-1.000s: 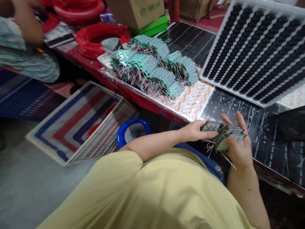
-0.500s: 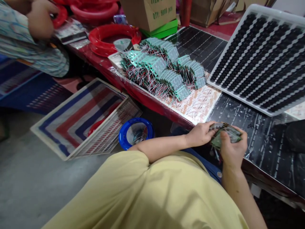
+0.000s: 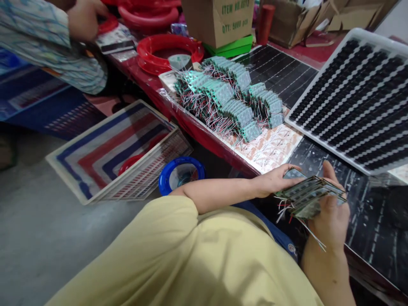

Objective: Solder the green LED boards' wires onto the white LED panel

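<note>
Between my two hands is a small stack of green circuit boards (image 3: 310, 194), fanned out and tilted, with red and white wires hanging from its near left side. My left hand (image 3: 276, 180) closes on the stack's left end, its thumb over the top and its other fingers partly hidden. Around the right end wraps my right hand (image 3: 334, 214), with the thumb on the near face and a finger standing up behind. Several rows of similar wired boards (image 3: 219, 91) lie overlapped on the table beyond my left hand.
A white-framed tray with dark rows (image 3: 353, 102) leans on the right. Red rings (image 3: 145, 55), a cardboard box (image 3: 219, 21) and a roll of tape (image 3: 180, 62) stand farther back. A striped-lined crate (image 3: 95, 197) and blue basin (image 3: 164, 180) sit below left. A co-worker's arm (image 3: 84, 72) reaches in.
The board stack has moved slightly right and towards me, and is now fanned wider with its wires showing. My view has shifted, so the table things appear farther right.
</note>
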Motion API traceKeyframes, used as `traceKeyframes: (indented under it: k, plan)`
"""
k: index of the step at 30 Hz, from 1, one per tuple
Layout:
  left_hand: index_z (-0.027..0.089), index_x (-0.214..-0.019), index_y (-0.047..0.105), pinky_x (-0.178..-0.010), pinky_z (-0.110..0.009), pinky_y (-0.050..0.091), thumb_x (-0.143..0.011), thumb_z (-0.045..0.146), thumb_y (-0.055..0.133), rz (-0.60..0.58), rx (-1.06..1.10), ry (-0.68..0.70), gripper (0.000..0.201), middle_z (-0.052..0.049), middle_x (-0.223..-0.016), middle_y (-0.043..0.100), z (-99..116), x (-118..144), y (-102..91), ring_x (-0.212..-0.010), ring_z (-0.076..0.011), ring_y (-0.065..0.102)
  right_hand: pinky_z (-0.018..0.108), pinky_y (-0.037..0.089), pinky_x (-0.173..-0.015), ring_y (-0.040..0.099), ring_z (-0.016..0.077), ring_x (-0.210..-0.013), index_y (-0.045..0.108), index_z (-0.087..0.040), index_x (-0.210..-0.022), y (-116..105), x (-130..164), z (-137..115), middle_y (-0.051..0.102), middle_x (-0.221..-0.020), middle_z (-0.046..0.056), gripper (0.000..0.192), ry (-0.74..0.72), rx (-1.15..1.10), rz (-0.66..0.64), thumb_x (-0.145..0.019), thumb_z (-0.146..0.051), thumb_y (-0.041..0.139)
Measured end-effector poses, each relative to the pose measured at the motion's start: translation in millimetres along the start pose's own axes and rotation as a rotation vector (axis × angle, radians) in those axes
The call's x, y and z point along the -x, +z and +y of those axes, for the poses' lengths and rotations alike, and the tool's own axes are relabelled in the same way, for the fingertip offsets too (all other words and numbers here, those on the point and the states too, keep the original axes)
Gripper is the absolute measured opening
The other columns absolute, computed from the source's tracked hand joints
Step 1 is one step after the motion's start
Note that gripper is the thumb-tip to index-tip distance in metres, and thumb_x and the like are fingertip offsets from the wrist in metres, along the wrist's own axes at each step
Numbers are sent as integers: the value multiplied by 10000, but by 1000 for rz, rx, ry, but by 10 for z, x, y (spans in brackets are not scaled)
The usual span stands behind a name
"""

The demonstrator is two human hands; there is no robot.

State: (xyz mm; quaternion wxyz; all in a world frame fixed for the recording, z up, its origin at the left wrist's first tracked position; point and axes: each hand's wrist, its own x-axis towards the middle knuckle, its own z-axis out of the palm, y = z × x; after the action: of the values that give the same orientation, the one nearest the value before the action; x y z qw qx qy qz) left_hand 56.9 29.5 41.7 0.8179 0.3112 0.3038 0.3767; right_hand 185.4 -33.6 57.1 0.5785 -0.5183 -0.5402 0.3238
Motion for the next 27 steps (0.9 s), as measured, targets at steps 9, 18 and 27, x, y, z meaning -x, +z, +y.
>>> traceKeyframes:
  k: [9,18,27]
  plan:
    - [186,-1435,391,-1094,-381,386,-553,540,868,-149,-437,234,1063,-152,-1411,502,-43,151,-237,-1300,-282,492,503,418,-1073,557,289,-1222,559,-214,-1131,212,-178,311,556,-1344,133,652,197,-82,20,-731,-713,682]
    - [174,-1366,518,-1127,-388,354,-629,438,804,312,-1109,585,833,-126,-1390,550,1128,147,-561,-1319,-335,483,533,325,-1137,479,240,-1308,528,-318,-1238,122,-415,382,434,-1474,75,509,241,-184,-71,-820,-579,657]
    - [203,-1506,338,-1196,-476,196,-766,496,628,686,-1775,313,848,-118,-1537,393,2048,8,-904,-1418,-375,335,558,359,-1109,537,257,-1242,638,-232,-1021,-29,-327,523,496,-1421,106,327,289,-160,-115,-801,-450,740]
